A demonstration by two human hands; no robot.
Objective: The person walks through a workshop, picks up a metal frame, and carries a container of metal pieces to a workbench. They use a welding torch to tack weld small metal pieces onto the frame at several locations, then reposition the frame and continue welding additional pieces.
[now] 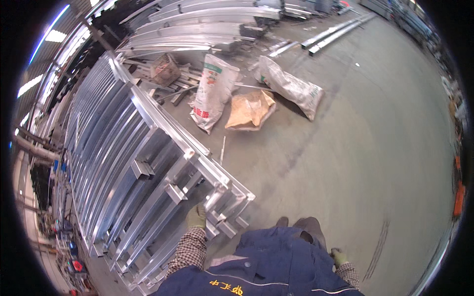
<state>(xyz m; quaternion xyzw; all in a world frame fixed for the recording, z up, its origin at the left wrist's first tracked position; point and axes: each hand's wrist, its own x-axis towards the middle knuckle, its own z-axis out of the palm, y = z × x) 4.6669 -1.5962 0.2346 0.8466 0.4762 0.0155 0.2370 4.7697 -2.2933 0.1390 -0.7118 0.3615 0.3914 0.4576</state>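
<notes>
My left hand (196, 217), in a green work glove under a checked sleeve, is closed on the near end of a large stack of silvery metal frames (148, 118). The frames have long parallel square bars, and short tube stubs (176, 193) stick out beside the hand. The hand partly covers the bar it grips. On the other side of my body, my right hand (339, 256), also gloved, hangs low at my side, apart from the frames. Its fingers are turned away, so their pose is hidden; nothing shows in it.
Beyond the frames stand a white woven sack (213, 91), an open tan sack (251, 111) and another white sack (291, 86) lying over. A crate (165, 70) sits among metal offcuts. Two long square tubes (338, 34) lie on the grey floor (375, 148). Long metal profiles (197, 24) are piled at the back.
</notes>
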